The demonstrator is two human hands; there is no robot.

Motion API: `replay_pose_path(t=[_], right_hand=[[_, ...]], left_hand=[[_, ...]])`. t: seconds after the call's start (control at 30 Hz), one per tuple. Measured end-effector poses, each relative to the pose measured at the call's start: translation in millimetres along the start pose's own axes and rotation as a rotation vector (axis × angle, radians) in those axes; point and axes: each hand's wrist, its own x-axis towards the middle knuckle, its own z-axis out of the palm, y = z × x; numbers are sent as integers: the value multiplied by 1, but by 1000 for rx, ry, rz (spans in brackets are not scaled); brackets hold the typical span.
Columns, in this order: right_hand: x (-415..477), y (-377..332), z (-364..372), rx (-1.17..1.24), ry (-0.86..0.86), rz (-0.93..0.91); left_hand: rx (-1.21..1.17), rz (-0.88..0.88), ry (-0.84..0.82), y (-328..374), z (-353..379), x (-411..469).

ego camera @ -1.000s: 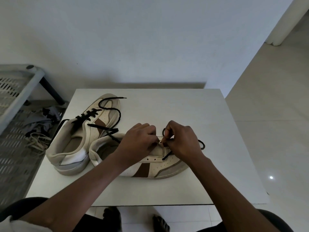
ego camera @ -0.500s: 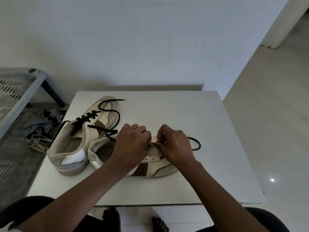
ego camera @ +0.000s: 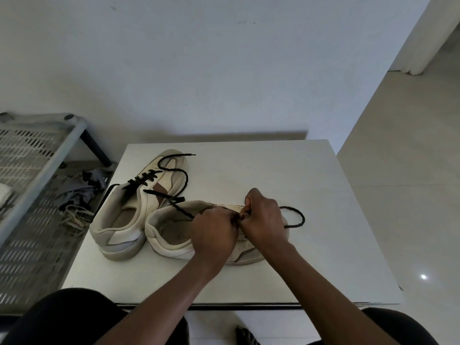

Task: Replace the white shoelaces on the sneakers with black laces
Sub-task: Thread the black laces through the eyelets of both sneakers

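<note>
Head view, counted: two sneakers on white table (ego camera: pixel 273 170), two black laces, two hands. Seemingly done: far sneaker (ego camera: pixel 117 220), threaded with first black lace (ego camera: pixel 185 179), ends loose. Barely begun: near sneaker (ego camera: pixel 164 232), right hand (ego camera: pixel 263 217) pinching second black lace (ego camera: pixel 300 216) at front eyelets, left hand (ego camera: pixel 214 230) curled alongside, hold hidden. Pale laces (ego camera: pixel 74 217) heaped on rack (ego camera: pixel 37 180).

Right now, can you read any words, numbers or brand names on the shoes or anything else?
None: no readable words, brand or numbers show on the near sneaker, the far sneaker, the black lace or the white table.
</note>
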Motion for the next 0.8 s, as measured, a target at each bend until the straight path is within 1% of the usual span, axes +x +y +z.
replay_pose_path(t=[0.07,0.13,0.23,0.37,0.5,0.6,0.67,0.8], right_hand=[[1,3,2,11,10,6],[1,5,0,34,4,-4],[8,12,-8,48,-55,-54],[17,28,-17,110,-216,-69],[18,31,-21,78,-234,-87],[19,31,-21,66,-219,-77],[19,31,-23,17,-225,-74],[19,29,-25,-86,-230,-93]], left_hand=[[-20,-41,-11,2,1,2],[-66,-33,6,0,4,2],[-150,50,34,-8,7,0],[-280,122,67,-17,8,0],[-368,178,131,-20,-2,1],[-337,147,131,-23,-13,2],[-306,127,138,-28,-24,0],[-401,-12,173,-54,-56,4]])
